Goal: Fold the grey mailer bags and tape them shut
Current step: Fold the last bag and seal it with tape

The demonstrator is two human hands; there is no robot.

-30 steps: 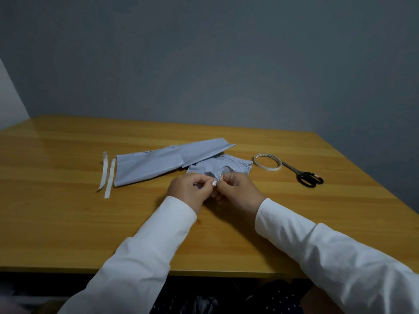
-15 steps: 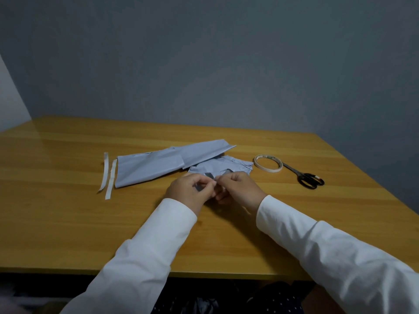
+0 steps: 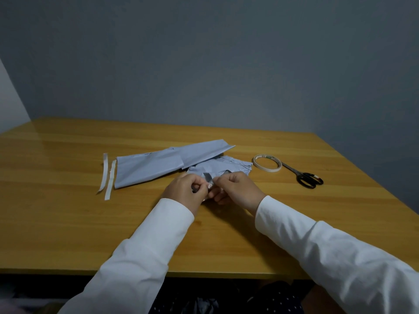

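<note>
A wooden table point(image 3: 68, 223) fills the view, its near edge running across the bottom and its right edge slanting back towards a grey wall point(image 3: 204, 64); broad bare wood lies to the left and in front of the hands. The long folded mailer bag point(image 3: 158, 164) lies flat past the middle, its long axis running from near-left up to far-right, the pointed end aimed at the far right. A smaller crumpled mailer bag point(image 3: 229, 165) sits just beside and partly under it, its near part hidden behind the hands. White sleeves point(image 3: 145, 257) reach in from the bottom. The left hand point(image 3: 184, 192) and right hand point(image 3: 237, 189) meet fingertip to fingertip over the small bag's near edge, both curled and pinching a small pale piece of tape point(image 3: 210, 184); what lies under it is hard to make out. Scissors point(image 3: 303, 176) lie to the right, blades touching the tape roll point(image 3: 267, 163). Two white backing strips point(image 3: 108, 177) lie left of the long bag.
</note>
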